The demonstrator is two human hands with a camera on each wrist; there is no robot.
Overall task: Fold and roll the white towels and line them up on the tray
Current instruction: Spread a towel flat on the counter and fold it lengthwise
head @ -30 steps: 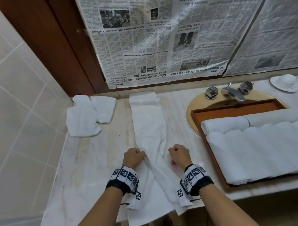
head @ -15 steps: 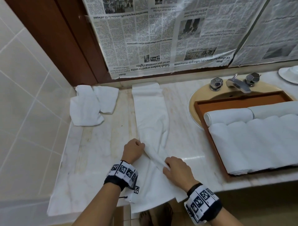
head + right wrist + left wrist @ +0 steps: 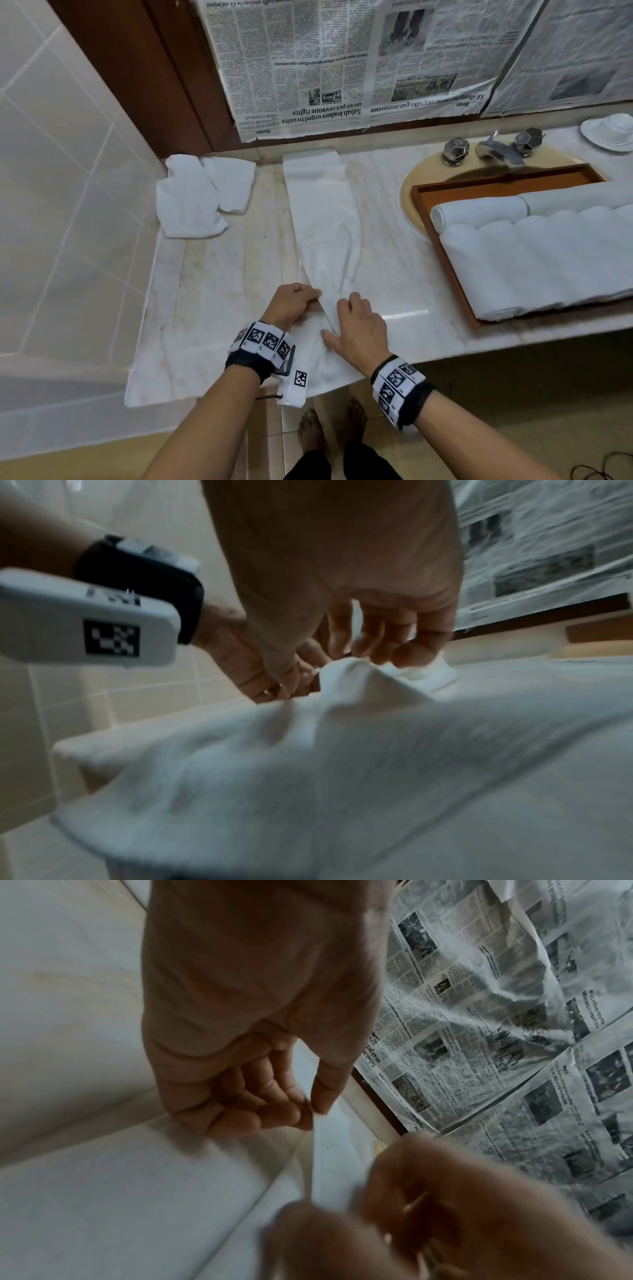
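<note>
A long white towel (image 3: 322, 212) lies folded lengthwise on the marble counter (image 3: 222, 274), its near end hanging over the front edge. My left hand (image 3: 294, 303) pinches a raised fold near that end between thumb and curled fingers (image 3: 274, 1115). My right hand (image 3: 356, 325) lies just beside it on the same fold, its fingers (image 3: 404, 653) curled down over the ridge of cloth (image 3: 342, 777). The wooden tray (image 3: 479, 188) over the sink at right holds several rolled white towels (image 3: 534, 260) side by side.
Two crumpled white towels (image 3: 191, 198) lie at the counter's back left by the tiled wall. A faucet (image 3: 496, 152) and a white dish (image 3: 613, 132) stand behind the tray. Newspaper (image 3: 342, 68) covers the wall above. My bare feet (image 3: 329, 431) show below the counter edge.
My right hand moved left across the towel to meet my left hand, carrying the towel's right edge over. The left hand stayed put. The camera dipped lower.
</note>
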